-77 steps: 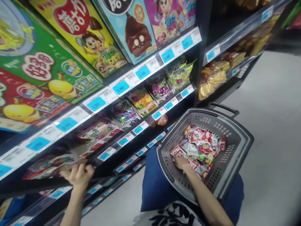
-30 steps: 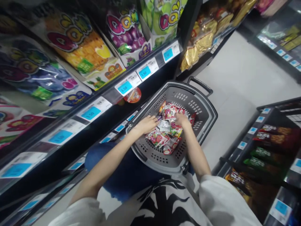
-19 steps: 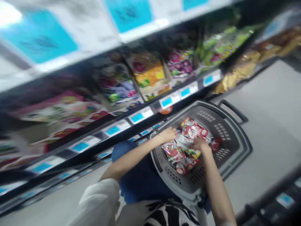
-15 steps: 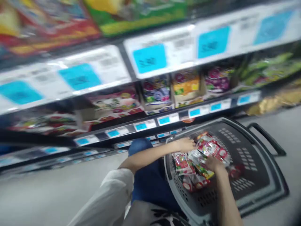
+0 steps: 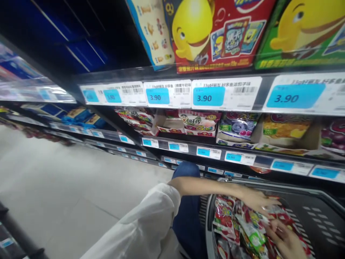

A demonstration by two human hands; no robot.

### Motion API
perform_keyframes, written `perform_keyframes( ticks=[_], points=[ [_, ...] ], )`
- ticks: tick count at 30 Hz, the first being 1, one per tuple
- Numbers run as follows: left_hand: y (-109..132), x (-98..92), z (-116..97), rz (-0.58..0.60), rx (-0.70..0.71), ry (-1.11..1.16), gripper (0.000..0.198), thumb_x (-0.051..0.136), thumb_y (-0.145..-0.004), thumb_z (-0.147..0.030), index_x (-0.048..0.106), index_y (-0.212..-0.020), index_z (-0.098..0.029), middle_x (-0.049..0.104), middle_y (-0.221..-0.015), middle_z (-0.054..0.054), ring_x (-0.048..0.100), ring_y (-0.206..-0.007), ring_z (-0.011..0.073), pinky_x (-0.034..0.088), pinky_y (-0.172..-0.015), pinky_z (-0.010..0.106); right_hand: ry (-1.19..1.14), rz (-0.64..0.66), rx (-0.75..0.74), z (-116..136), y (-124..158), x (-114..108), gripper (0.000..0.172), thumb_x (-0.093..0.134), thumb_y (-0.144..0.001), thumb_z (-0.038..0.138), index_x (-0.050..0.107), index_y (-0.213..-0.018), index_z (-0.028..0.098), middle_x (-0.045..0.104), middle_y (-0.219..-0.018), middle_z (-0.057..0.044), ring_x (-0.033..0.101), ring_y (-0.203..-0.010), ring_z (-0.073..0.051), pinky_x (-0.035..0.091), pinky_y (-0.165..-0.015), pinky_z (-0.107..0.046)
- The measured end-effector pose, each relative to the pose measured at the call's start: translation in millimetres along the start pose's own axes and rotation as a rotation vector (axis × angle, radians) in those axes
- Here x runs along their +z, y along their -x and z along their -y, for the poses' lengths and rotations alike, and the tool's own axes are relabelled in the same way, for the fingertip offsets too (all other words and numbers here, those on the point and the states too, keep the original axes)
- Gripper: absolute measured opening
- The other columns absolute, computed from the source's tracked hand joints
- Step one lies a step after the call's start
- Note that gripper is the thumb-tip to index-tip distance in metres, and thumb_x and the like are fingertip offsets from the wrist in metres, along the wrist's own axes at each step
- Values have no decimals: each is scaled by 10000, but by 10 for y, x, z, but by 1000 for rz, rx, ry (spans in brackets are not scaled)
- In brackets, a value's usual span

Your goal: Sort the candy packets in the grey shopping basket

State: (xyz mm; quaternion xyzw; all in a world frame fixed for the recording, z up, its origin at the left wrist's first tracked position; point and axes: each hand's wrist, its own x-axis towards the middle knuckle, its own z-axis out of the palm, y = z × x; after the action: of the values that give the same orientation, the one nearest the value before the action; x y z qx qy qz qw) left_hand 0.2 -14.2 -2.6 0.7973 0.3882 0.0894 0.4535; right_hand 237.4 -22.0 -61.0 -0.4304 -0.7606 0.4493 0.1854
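Inside the grey shopping basket (image 5: pixel 302 187) at the lower right lies a pile of gummy candy packets (image 5: pixel 225 217), mostly red and white. One packet (image 5: pixel 254 235) among them shows a green and white patch. My left hand (image 5: pixel 256 200) reaches over the pile from the left, fingers stretched out and touching the packets at its far side. My right hand (image 5: pixel 287 237) is low in the basket, with its fingers curled at the edge of a shiny packet just below my left hand. Its grip is partly blurred.
The shelf (image 5: pixel 215 142) ahead carries open cartons of gummy packets, among them a blueberry one (image 5: pixel 238 126). Price labels (image 5: pixel 226 94) line the shelf edge, below snack boxes (image 5: pixel 196 34). My bent knee (image 5: pixel 185 171) is beside the basket. Pale floor (image 5: pixel 61 180) lies left.
My view has swung left and closer to the shelf, so the basket now appears lower and farther right. My hands remain over the packets and are closer together.
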Motion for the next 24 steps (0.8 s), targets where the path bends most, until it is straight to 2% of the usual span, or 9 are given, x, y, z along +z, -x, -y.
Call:
perform_keyframes(
  ticks=[3,7,9,10,13,15,17,20,24],
  points=[
    [-31,-86,-37,-108,1,178,921,672,-858,-313,197,-1600,-46,611,-1401,164,552,-1366,318,402,-1164,370,-162,-195,129,87,115,-69,304,796,-614,564,586,-622,344,621,-702,-37,694,-765,-373,592,-564,-518],
    [-9,-169,-72,-207,-47,359,1044,818,-733,-368,292,-1578,-54,467,-1552,198,516,-1404,332,420,-1165,370,-373,-706,236,498,154,-86,315,824,-602,605,639,-712,375,709,-1013,-53,653,-1087,-450,565,-854,-653],
    [24,-138,-107,-166,-35,422,984,844,-703,-373,407,-1520,-40,500,-1525,210,551,-1366,341,463,-1130,367,-468,-928,314,708,113,-95,346,862,-571,578,635,-695,349,701,-977,-89,650,-1078,-426,495,-990,-665],
    [40,-99,-128,-147,-12,434,916,850,-693,-366,482,-1470,-50,536,-1495,199,564,-1349,344,471,-1124,368,-525,-973,311,776,85,-106,369,894,-532,547,635,-688,335,691,-915,-85,651,-1069,-403,476,-1031,-644],
    [64,90,-182,-253,70,469,811,843,-692,-298,550,-1411,-65,550,-1483,194,543,-1368,340,435,-1170,383,-600,-1123,254,788,30,-152,449,899,-495,553,647,-765,299,645,-794,-18,667,-915,-284,525,-978,-512],
    [60,233,-197,-331,59,531,815,877,-647,-285,581,-1377,-78,485,-1542,203,502,-1406,345,397,-1207,418,-641,-1134,279,699,36,-160,536,874,-544,567,678,-952,279,651,-760,10,662,-761,-210,583,-796,-410],
    [42,360,-205,-332,40,675,720,855,-680,-289,611,-1334,-115,608,-1421,182,622,-1263,311,476,-1132,445,-865,-993,282,623,53,-129,625,915,-518,492,661,-1036,251,702,-838,11,668,-724,-164,587,-716,-328],
    [17,510,-237,-296,-63,836,675,854,-676,-265,618,-1290,-115,729,-1189,157,712,-1025,272,568,-975,455,-987,-849,326,618,58,-49,542,924,-560,493,678,-929,182,733,-818,-38,704,-706,-203,616,-693,-359],
    [21,624,-311,-285,-162,881,704,918,-587,-236,644,-1222,-105,735,-1164,147,709,-995,245,561,-975,433,-1043,-869,331,727,70,-6,441,933,-566,447,699,-821,174,729,-727,-26,727,-732,-233,632,-722,-366]
  ],
)
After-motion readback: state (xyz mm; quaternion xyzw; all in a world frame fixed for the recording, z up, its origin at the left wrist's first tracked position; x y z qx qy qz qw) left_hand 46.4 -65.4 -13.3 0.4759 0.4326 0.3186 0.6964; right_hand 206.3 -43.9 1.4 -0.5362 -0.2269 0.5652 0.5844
